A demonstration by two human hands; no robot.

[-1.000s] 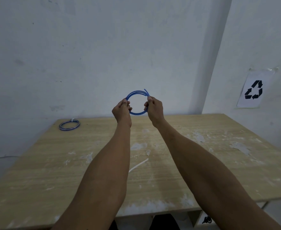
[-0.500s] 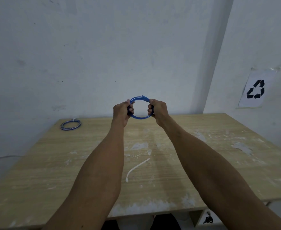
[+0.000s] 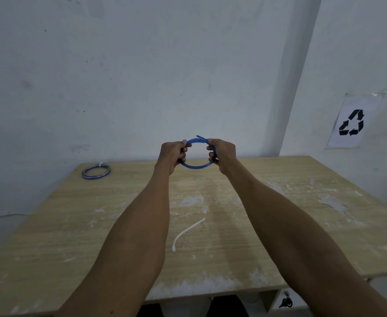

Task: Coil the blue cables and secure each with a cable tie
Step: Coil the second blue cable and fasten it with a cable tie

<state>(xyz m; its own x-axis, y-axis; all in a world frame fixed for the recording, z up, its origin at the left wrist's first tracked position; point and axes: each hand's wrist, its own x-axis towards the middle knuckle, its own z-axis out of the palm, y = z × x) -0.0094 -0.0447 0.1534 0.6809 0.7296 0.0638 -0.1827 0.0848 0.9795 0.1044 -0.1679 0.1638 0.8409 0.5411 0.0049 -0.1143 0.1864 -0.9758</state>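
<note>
While hands grip, blue cable loops round.

The round blue cable coil is held above the far middle of the pale wooden table, the left hand on its left side, the right hand on its right. A second, tied blue coil lies at the table's far left corner (near the wall). A loose white plastic cable tie lies on the table between the forearms.
</note>
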